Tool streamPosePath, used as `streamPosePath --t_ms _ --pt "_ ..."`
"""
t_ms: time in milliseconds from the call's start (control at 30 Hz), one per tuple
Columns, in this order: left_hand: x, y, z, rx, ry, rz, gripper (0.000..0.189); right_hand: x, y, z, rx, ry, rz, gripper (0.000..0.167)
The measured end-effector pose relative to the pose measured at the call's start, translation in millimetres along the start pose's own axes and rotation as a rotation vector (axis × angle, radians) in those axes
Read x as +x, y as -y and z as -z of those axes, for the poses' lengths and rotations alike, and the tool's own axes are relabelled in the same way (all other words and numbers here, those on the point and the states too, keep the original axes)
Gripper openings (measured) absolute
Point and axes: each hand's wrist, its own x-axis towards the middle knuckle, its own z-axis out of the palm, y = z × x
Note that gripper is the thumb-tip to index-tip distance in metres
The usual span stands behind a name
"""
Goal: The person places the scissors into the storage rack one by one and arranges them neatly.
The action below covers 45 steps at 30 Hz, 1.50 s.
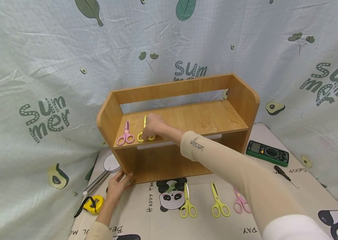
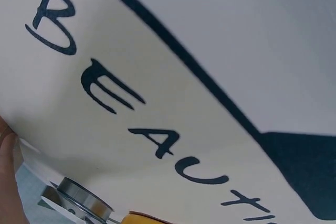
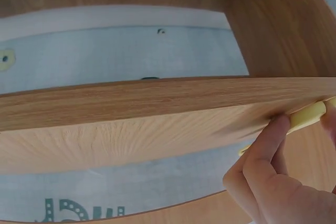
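A two-tier wooden shelf (image 1: 204,118) stands in the middle. On the left of its upper board, my right hand (image 1: 154,126) pinches a pair of yellow scissors (image 1: 145,122) by the handles, the blades pointing to the back. The right wrist view shows finger and thumb around the yellow handle (image 3: 310,116) at the board's front edge. Beside it on the left lie pink scissors (image 1: 126,136). My left hand (image 1: 115,189) holds the shelf's lower left corner, thumb on the front edge and fingers along the outer side.
Two yellow scissors (image 1: 187,203) (image 1: 218,204) and pink scissors (image 1: 240,201), partly behind my right sleeve, lie before the shelf. A multimeter (image 1: 267,152) and screwdriver (image 1: 282,173) lie right. Left are a yellow tape measure (image 1: 94,204) and a long-handled round tool (image 1: 111,163). A printed curtain (image 1: 52,60) hangs behind.
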Motion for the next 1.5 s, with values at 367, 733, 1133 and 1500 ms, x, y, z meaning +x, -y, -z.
streamPosePath --t_ms 367,733,1133,1500 --pt "0.6 -1.1 0.2 0.005 0.007 -0.001 0.071 5.2 3.8 0.5 -0.016 0.028 -0.035 0.031" --pt "0.0 -4.8 3.3 0.006 -0.002 -0.004 0.071 25.6 -0.1 -6.8 -0.031 0.037 -0.029 0.026" --pt "0.1 -4.7 3.0 -0.003 -0.002 -0.017 0.071 0.1 9.9 4.5 0.0 0.055 -0.018 0.036" --pt "1.4 1.2 -0.3 -0.004 0.002 0.003 0.07 -42.4 -2.6 13.4 0.108 -0.026 0.206 0.049"
